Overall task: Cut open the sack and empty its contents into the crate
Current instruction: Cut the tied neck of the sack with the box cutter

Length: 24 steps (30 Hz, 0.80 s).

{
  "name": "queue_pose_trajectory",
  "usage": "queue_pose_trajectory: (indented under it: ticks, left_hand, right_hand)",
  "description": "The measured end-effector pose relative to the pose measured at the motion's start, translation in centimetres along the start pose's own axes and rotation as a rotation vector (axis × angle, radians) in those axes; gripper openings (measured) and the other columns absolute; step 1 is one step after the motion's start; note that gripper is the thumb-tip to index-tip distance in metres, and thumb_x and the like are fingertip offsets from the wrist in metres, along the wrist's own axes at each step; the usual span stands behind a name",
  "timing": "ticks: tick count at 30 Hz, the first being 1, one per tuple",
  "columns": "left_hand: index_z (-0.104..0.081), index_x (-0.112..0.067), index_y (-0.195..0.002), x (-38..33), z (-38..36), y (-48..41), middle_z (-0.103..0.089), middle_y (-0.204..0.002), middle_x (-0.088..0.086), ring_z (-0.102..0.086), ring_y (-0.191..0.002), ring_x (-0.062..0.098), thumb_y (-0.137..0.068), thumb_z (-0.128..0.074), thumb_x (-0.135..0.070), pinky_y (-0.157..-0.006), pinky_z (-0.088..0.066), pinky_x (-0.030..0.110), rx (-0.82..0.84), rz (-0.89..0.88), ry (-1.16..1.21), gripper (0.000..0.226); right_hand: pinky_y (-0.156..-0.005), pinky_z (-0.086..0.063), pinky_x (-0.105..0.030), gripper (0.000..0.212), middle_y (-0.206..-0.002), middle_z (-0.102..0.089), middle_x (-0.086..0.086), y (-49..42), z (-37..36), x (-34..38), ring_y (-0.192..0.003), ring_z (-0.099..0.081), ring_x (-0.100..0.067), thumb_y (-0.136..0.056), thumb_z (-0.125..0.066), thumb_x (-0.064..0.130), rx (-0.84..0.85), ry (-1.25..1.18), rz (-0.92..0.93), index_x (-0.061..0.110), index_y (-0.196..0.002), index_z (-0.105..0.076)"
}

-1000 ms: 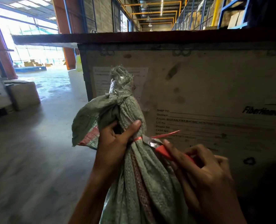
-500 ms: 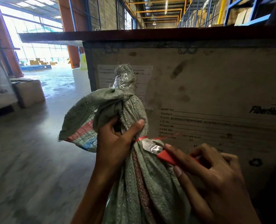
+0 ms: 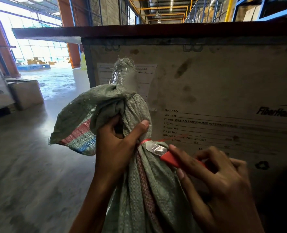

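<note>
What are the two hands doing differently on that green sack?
The left hand squeezes the sack at its neck, just above the red tie; the right hand touches no sack cloth that shows and holds a red cutter. The left thumb points up along the sack; the right fingers point left, pushing the blade at the tie. Both hands are bare.

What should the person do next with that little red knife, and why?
Probably draw the knife through the red tie. The blade already rests at the tie around the sack neck, the left hand grips just above it, and the sack looks tied shut.
</note>
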<state>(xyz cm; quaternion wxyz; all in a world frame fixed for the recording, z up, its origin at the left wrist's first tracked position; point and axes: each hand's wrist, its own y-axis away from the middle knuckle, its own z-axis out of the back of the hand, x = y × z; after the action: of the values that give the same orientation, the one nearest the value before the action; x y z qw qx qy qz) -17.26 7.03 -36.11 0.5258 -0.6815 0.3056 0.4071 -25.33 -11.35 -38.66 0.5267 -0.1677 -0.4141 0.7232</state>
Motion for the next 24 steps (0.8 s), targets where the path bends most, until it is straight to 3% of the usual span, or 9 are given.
queue_pose_trajectory:
  ticks: [3,8,11,15,19,24]
  left_hand:
    - [-0.076,-0.018,-0.104,0.1,0.0,0.0,-0.081,-0.099,-0.009,-0.076,-0.091,0.005,-0.081,-0.083,-0.020,-0.082,-0.058,0.025,0.029,-0.004,-0.023,0.024]
    - [-0.076,-0.023,-0.100,0.5,0.3,-0.3,-0.081,-0.099,-0.007,-0.077,-0.091,0.009,-0.068,-0.078,-0.044,-0.082,-0.057,0.032,0.078,0.075,-0.011,0.039]
    - [-0.077,-0.019,-0.099,0.4,0.5,-0.5,-0.081,-0.096,-0.004,-0.077,-0.086,0.012,-0.071,-0.083,-0.031,-0.077,-0.057,0.034,0.118,0.171,0.030,0.032]
    - [-0.079,-0.013,-0.093,0.3,0.3,-0.8,-0.082,-0.091,0.003,-0.077,-0.083,0.017,-0.082,-0.073,-0.014,-0.073,-0.056,0.031,0.113,0.295,0.150,0.013]
    - [-0.078,-0.010,-0.095,0.2,0.0,-0.6,-0.082,-0.089,0.004,-0.077,-0.077,0.015,-0.084,-0.072,-0.011,-0.064,-0.058,0.023,0.140,0.347,0.189,0.013]
    - [-0.079,-0.010,-0.093,0.0,-0.3,-0.5,-0.082,-0.091,0.007,-0.078,-0.078,0.017,-0.084,-0.071,-0.009,-0.063,-0.059,0.025,0.153,0.385,0.235,0.012]
  right_hand:
    - [-0.077,-0.040,-0.045,0.045,-0.088,-0.057,0.003,0.2,-0.5,0.3,-0.075,-0.059,-0.017,-0.085,-0.055,0.042,-0.048,0.003,-0.009,0.044,-0.130,-0.060]
    - [-0.076,-0.041,-0.044,0.045,-0.089,-0.058,0.002,0.5,-1.4,0.3,-0.076,-0.058,-0.017,-0.084,-0.057,0.041,-0.100,-0.036,-0.016,0.040,-0.128,-0.062]
    - [-0.074,-0.042,-0.042,0.047,-0.090,-0.056,0.002,0.6,-1.9,0.1,-0.078,-0.056,-0.016,-0.083,-0.058,0.041,-0.112,-0.092,-0.028,0.033,-0.129,-0.063]
    - [-0.076,-0.042,-0.041,0.045,-0.088,-0.057,0.003,0.6,-2.0,-0.1,-0.077,-0.056,-0.015,-0.080,-0.062,0.040,-0.122,-0.116,-0.038,0.032,-0.124,-0.067]
    - [-0.076,-0.041,-0.040,0.043,-0.086,-0.057,0.005,0.5,-1.8,-0.3,-0.073,-0.056,-0.014,-0.076,-0.064,0.041,-0.140,-0.126,-0.051,0.035,-0.118,-0.070]
    - [-0.076,-0.041,-0.038,0.042,-0.084,-0.059,0.004,0.4,-1.8,-0.4,-0.072,-0.056,-0.014,-0.074,-0.064,0.042,-0.174,-0.124,-0.049,0.037,-0.116,-0.068]
